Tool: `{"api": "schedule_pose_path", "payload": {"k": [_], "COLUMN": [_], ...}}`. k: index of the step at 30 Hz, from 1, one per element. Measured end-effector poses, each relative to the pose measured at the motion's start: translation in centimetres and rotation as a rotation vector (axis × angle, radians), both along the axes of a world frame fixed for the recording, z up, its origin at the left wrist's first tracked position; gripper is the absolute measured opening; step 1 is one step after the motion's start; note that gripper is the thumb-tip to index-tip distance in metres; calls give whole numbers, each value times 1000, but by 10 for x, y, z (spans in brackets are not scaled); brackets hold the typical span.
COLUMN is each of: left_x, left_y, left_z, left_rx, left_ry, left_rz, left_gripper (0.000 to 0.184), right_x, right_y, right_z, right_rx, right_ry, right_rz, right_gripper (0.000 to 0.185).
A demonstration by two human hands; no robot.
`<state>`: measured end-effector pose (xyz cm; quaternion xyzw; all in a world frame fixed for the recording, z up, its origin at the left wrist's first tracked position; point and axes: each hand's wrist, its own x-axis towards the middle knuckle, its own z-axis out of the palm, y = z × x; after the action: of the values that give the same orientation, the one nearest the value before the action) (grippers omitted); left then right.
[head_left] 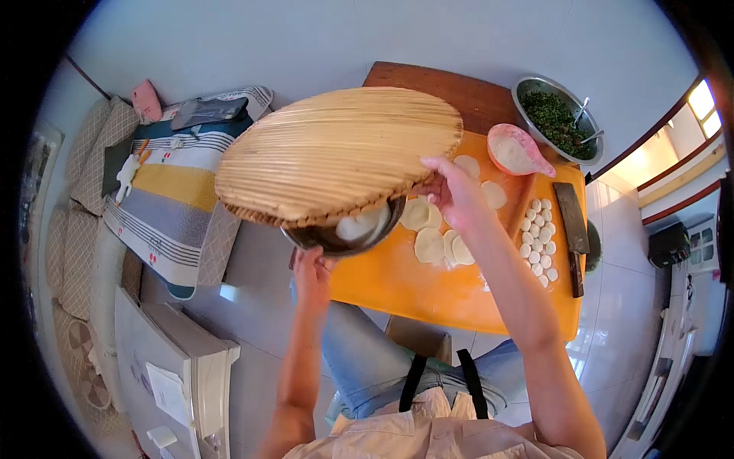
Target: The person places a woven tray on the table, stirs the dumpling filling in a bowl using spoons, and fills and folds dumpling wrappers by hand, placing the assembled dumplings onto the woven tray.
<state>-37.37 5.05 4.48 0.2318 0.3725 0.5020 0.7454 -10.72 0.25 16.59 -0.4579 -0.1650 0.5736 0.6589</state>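
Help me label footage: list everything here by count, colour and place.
Woven lid: 1, tan, over bowl
Metal bowl: 1, silver, under lid
Dough rounds: several, white, tabletop
Dough pieces: many, white, tabletop
Cleaver: 1, dark, tabletop
Powder bowl: 1, pink, tabletop
Greens basin: 1, silver, far corner
Utensils: 2, silver, in basin
Table: 1, orange, centre
Sofa: 1, beige, left
Patterned cloth: 1, multicoloured, left
Cabinet: 1, white, left
Left hand: 1, at bowl
Right hand: 1, at lid

The straw disc [340, 153] is blocking eleven o'clock, overhanging the metal bowl [353, 246]. Dough pieces [537, 242] and a cleaver [571, 218] are obstructing three o'clock. The orange board's [417, 297] near strip is leaving passage at five o'clock, below the dough rounds [430, 246].
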Motion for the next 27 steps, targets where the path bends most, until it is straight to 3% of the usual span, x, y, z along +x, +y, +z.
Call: {"api": "schedule_pose_path", "payload": {"k": [2, 5, 6, 8, 10, 16, 20, 21, 23, 24, 27], "left_x": [-5, -26, -15, -21, -30, -26, -6, 5, 31, 46, 77], "left_y": [-27, -47, -52, -51, -60, -104, -140, -149, -161, -167, -177], "left_z": [-4, -28, -8, -70, -80, -44, -39, -33, -29, -30, -26], "left_rx": [-8, -44, -198, 436, 640, -97, -491, -488, -446, -297, 149], "left_ry": [35, -132, -90, 405, 514, -348, -310, -149, 169, 282, 622], "left_rz": [34, 48, 212, 241, 221, -47, -15, -145, -382, -462, -562], "left_gripper": [16, 21, 29, 41, 48, 57, 44, 39, 29, 29, 31], "right_x": [-15, -32, -39, -55, -68, -75, -65, -57, -38, -28, 25], "right_y": [-17, -45, -56, -81, -99, -120, -127, -133, -142, -148, -160], "right_z": [3, -16, -21, -34, -53, -99, -104, -103, -117, -116, -109], "right_rx": [-3, -104, -98, -84, -82, -106, -87, -67, 34, 78, -313], "right_ry": [22, 8, 3, -2, 8, 27, -99, -142, -438, -579, -898], "right_rz": [-13, -35, -19, 14, 69, 136, 313, 394, 258, 207, 11], "right_gripper": [20, 24, 26, 30, 33, 34, 29, 29, 29, 30, 29]}}
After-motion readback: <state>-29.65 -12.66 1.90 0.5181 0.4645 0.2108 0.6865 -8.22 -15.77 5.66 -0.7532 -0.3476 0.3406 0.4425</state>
